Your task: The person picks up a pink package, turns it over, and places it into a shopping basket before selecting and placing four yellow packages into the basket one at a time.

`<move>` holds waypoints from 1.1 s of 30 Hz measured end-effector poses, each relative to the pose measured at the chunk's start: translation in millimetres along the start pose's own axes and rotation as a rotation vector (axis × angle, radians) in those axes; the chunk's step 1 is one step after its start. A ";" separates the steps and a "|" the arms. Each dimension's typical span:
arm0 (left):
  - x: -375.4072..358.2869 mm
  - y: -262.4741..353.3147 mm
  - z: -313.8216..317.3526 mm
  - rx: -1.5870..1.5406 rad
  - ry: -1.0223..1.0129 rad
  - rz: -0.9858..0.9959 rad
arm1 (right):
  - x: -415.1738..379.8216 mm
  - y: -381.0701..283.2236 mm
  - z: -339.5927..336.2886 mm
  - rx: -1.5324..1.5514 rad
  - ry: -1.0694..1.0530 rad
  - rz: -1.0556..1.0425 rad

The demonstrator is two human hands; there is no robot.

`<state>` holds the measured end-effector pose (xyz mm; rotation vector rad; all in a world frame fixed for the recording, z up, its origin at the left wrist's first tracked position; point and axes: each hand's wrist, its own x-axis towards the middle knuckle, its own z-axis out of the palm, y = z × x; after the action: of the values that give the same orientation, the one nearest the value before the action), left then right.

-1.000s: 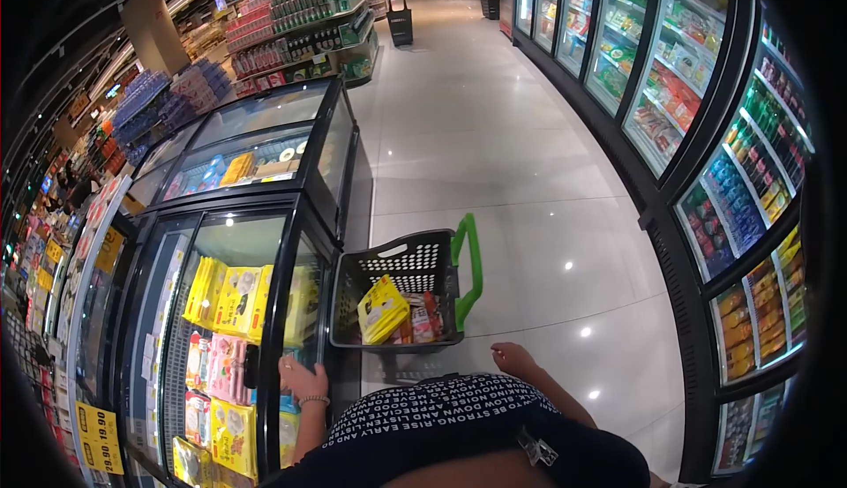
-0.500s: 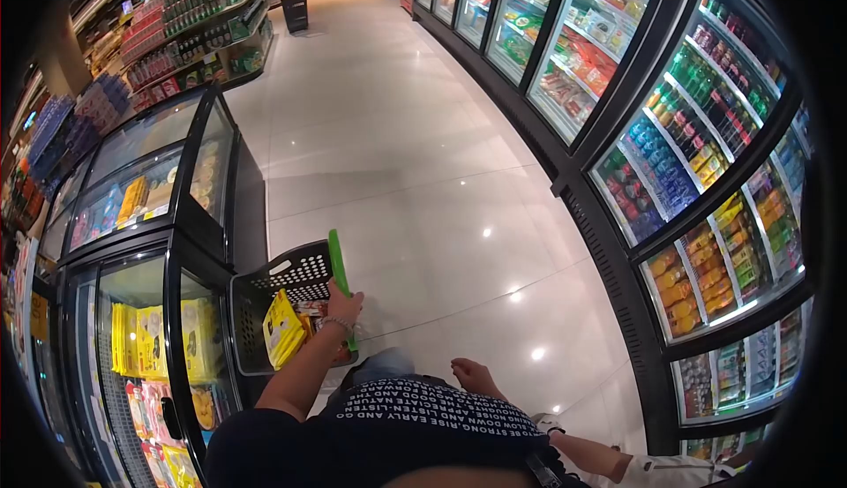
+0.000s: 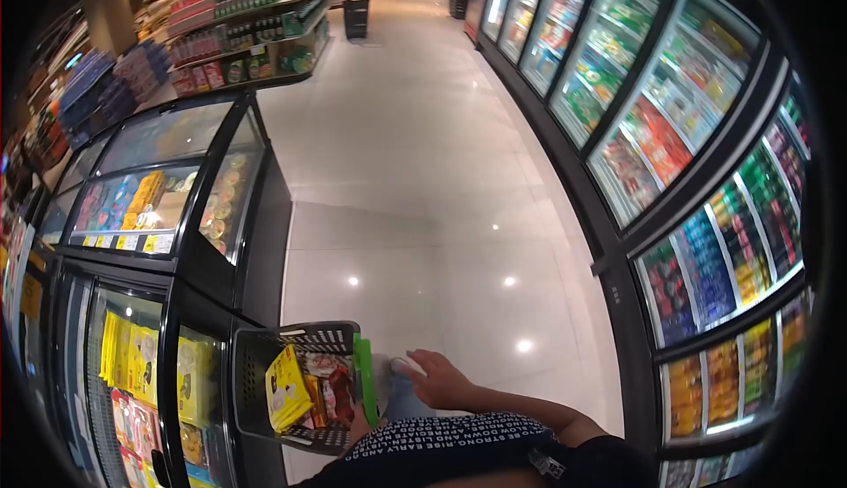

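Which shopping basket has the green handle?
The nearer basket, at your left hand, with a yellow pack inside; its handle is bright green, whereas the farther basket looks all black.

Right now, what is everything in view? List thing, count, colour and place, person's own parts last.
Shopping basket: one, dark grey, lower left
Handle: one, green, basket's right side
Large packet: at least one, yellow, in basket
Smaller packets: several, reddish, in basket
Freezers: at least two, black-framed, left
Freezer packs: several, yellow, behind glass
Glass-door coolers: several, black-framed, right
Cooler drinks: many, mixed, behind glass
Drinks shelf: one, mixed, upper left
Stacked packs: many, bluish, far left
Far basket: one clear, black, down aisle
Floor: one, pale, centre
Shirt: one, navy, white lettering, bottom
Left hand: one, bare, at handle, partly hidden
Right hand: one, bare, above floor
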<state>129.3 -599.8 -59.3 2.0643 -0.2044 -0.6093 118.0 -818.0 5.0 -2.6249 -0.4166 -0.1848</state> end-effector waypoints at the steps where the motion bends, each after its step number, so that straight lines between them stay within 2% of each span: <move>1: 5.1 -7.4 4.0 -0.035 -0.008 -0.008 | 25.0 5.5 -4.7 -0.092 -0.027 -0.159; 4: 30.1 -11.9 11.0 -0.140 0.023 -0.023 | 90.8 30.5 0.4 -0.060 -0.370 -0.610; 5: 34.8 -12.8 15.7 -0.173 0.041 -0.022 | 108.7 35.5 4.3 -0.013 -0.369 -0.729; 8: 54.8 -3.2 33.3 -0.242 0.094 -0.049 | 163.1 54.9 26.7 -0.034 -0.490 -0.917; 11: 80.0 10.3 44.3 -0.238 0.072 -0.233 | 209.1 64.7 29.6 -0.083 -0.571 -0.807; 12: 88.1 5.9 47.1 -0.229 0.044 -0.314 | 214.2 65.1 30.3 -0.020 -0.497 -0.843; 14: 90.7 -6.2 59.3 -0.290 0.081 -0.230 | 215.5 68.0 31.0 0.122 -0.348 -0.894; 15: 87.3 -0.5 57.6 -0.293 0.113 -0.231 | 214.6 67.8 31.9 0.079 -0.363 -0.920; 19: 74.2 36.3 55.8 -0.231 0.259 -0.280 | 208.8 74.1 37.6 0.139 -0.370 -1.059; 23: 75.8 74.9 70.4 -0.227 0.453 -0.362 | 224.2 90.6 37.2 0.112 -0.530 -1.205; 26: 97.7 104.1 91.8 -0.291 0.657 -0.395 | 248.4 95.3 35.1 -0.033 -0.691 -1.347; 30: 132.4 122.0 106.9 -0.337 0.874 -0.407 | 275.1 100.6 41.5 -0.095 -0.705 -1.487; 32: 146.6 141.1 105.2 -0.457 0.898 -0.438 | 287.9 102.5 42.3 -0.115 -0.723 -1.557; 33: 158.1 141.9 113.8 -0.438 0.993 -0.414 | 293.5 103.5 42.2 -0.117 -0.724 -1.581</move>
<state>222.3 -821.7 -44.2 1.7455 0.8665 0.1844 431.1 -809.2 -17.9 -1.7018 -2.6066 0.2778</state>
